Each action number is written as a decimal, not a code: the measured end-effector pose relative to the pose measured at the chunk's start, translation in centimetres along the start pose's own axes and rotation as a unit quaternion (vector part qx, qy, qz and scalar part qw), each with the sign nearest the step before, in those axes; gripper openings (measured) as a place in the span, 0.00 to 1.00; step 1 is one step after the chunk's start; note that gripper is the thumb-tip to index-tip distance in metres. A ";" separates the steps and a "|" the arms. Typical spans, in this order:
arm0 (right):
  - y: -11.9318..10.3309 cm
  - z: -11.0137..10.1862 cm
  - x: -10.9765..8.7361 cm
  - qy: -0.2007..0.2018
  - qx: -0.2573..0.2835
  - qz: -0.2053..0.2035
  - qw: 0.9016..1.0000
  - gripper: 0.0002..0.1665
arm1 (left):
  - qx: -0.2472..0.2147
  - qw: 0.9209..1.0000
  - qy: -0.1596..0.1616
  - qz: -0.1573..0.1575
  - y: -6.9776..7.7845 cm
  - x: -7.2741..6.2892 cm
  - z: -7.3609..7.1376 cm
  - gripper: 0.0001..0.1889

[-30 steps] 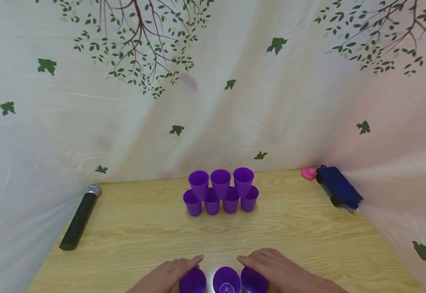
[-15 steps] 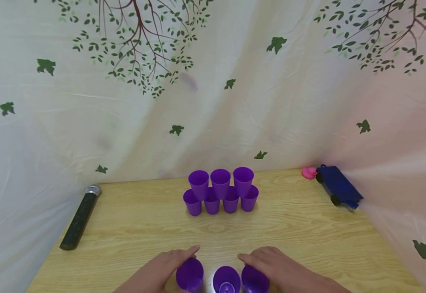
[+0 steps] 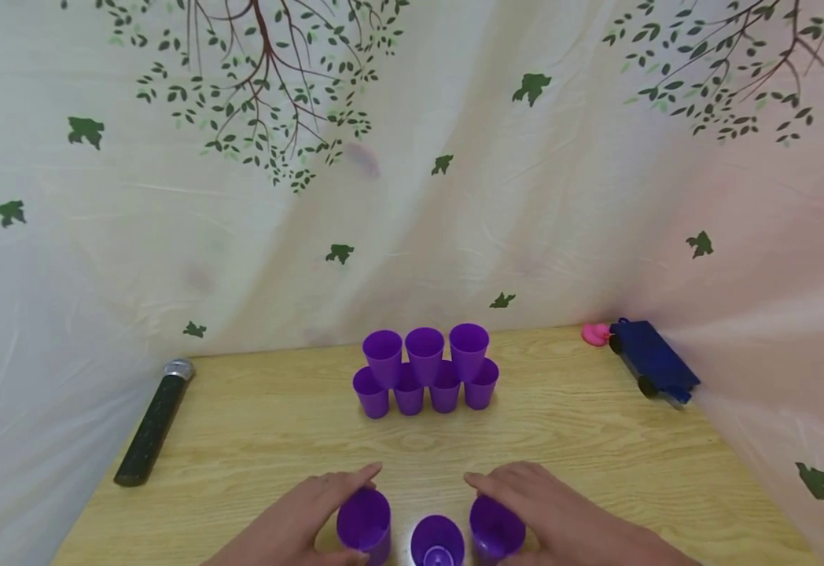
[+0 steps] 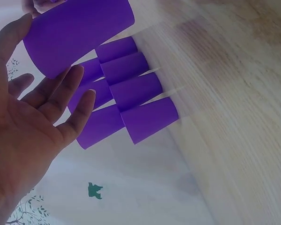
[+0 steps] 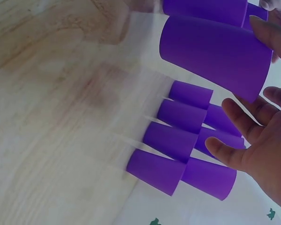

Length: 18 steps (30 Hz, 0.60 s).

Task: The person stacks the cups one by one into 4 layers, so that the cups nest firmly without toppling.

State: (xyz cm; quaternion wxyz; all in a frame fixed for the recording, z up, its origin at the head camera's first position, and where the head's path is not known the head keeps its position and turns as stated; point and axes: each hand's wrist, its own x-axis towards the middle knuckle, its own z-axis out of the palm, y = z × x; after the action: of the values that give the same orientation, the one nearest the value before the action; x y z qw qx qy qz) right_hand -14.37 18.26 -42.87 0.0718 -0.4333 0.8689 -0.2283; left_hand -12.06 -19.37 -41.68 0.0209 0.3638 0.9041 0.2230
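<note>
Three purple plastic cups, mouths up, line the near edge of the head view. My left hand (image 3: 306, 515) grips the left cup (image 3: 364, 525) near its rim; in the left wrist view the thumb and fingers sit on either side of that cup (image 4: 79, 35). The right cup (image 3: 497, 528) is held likewise by my right hand (image 3: 557, 511), with its smooth wall (image 5: 215, 56) facing the right wrist camera. Between them the middle cup (image 3: 437, 541) stands apart from both hands, a ring showing at its bottom. Lower parts of all three are cut off in the head view.
Further back, several purple cups form two tiers: an upper row (image 3: 426, 355) on a lower row (image 3: 410, 397). A black microphone (image 3: 150, 428) lies at left. A blue toy cart (image 3: 656, 362) and a pink toy duck (image 3: 596, 335) are at back right. A leaf-patterned cloth (image 3: 242, 259) hangs behind the table.
My left hand has moved the left cup forward and to the left, away from the middle cup. The right hand and its cup have since shifted slightly forward. The tiers stay put.
</note>
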 end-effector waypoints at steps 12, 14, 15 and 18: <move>-0.4 -1.2 0.2 0.023 -0.036 0.006 0.999 0.49 | 0.040 0.997 0.057 0.033 -0.1 0.1 -0.8 0.44; -0.4 -1.4 0.2 0.031 -0.045 0.006 0.998 0.49 | 0.040 0.997 0.060 0.027 0.1 0.1 -1.0 0.44; -0.4 -1.5 0.3 0.037 -0.052 0.003 0.998 0.49 | 0.041 0.997 0.061 0.024 0.1 0.1 -1.1 0.44; -0.3 -1.7 0.5 0.064 -0.075 -0.014 0.995 0.51 | 0.045 0.997 0.059 0.014 0.2 0.2 -1.4 0.44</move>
State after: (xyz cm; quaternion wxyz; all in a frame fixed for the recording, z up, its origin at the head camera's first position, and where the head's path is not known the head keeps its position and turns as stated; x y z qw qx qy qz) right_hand -15.01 18.32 -41.18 -0.0200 -0.4341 0.8801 -0.1913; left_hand -12.39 -19.68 -40.33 -0.0525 0.3633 0.9077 0.2034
